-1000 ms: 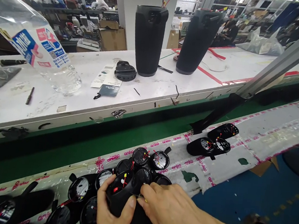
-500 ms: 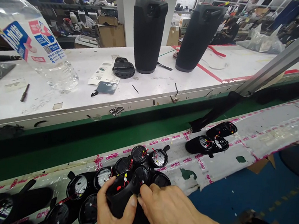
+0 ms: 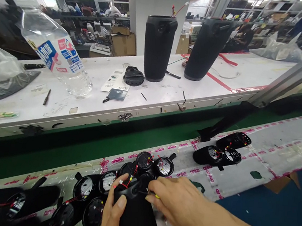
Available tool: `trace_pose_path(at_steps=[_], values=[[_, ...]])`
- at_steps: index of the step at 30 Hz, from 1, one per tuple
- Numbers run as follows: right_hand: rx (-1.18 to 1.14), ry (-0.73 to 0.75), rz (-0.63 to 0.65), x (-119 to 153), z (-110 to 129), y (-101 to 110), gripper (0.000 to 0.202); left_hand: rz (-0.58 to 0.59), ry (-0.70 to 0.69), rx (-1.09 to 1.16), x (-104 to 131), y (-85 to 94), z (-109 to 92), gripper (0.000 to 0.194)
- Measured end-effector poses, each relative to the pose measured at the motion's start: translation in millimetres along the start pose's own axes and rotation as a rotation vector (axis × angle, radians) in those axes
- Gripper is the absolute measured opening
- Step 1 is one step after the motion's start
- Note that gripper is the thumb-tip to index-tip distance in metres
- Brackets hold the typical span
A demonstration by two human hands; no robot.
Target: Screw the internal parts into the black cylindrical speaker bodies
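Observation:
A black cylindrical speaker housing (image 3: 140,216) is tilted in front of me, its upper end facing away, with red wires and small white and yellow plugs (image 3: 126,183) at the opening. My left hand (image 3: 113,209) is closed around its left side, thumb on the near face and fingers along the rim. At the right of the rim, my right hand (image 3: 177,198) is pinched closed. A small yellow bit (image 3: 157,196) shows under its fingers, and a thin dark line runs from there to the housing's edge. What exactly it pinches is mostly hidden.
Several similar housings (image 3: 83,188) with wires lie beyond and left of my hands on the plastic-covered bench (image 3: 184,159); a few more (image 3: 208,155) lie farther right. A raised white shelf (image 3: 87,106) holds a water bottle (image 3: 62,53), two upright speakers (image 3: 159,49) and a black cap (image 3: 133,76).
The view has shifted, so the scene sits lower and farther right. My right hand has drawn slightly right, away from the housing's rim, and a yellow bit now shows in it. My left hand keeps its hold.

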State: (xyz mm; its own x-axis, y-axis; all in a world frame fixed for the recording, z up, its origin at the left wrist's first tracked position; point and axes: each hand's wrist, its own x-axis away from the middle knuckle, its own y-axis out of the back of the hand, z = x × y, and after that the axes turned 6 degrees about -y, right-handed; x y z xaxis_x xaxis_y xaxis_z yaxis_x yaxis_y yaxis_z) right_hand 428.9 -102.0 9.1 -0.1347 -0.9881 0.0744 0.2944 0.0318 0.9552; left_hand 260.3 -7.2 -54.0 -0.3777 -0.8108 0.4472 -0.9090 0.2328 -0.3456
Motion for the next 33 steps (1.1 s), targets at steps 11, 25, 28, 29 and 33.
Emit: trace_pose_path(at_steps=[11,25,28,29,33], values=[[0.143,0.265,0.049,-15.1,-12.5,8.6,0.022,0.075,-0.028,-0.130,-6.9,3.8,0.6,0.080],[0.224,0.320,0.072,-17.7,-20.8,13.7,0.023,0.092,-0.122,-0.167,-14.6,3.9,8.1,0.065],[0.234,0.337,0.063,-17.2,-24.3,10.7,0.022,0.100,-0.122,-0.167,-13.2,2.1,7.1,0.065],[0.237,0.341,0.060,-16.8,-25.1,9.5,0.022,0.102,-0.116,-0.167,-12.8,1.7,6.8,0.065],[0.257,0.337,0.056,-14.9,-25.9,7.2,0.022,0.108,-0.120,-0.190,-13.0,2.9,7.5,0.065]])
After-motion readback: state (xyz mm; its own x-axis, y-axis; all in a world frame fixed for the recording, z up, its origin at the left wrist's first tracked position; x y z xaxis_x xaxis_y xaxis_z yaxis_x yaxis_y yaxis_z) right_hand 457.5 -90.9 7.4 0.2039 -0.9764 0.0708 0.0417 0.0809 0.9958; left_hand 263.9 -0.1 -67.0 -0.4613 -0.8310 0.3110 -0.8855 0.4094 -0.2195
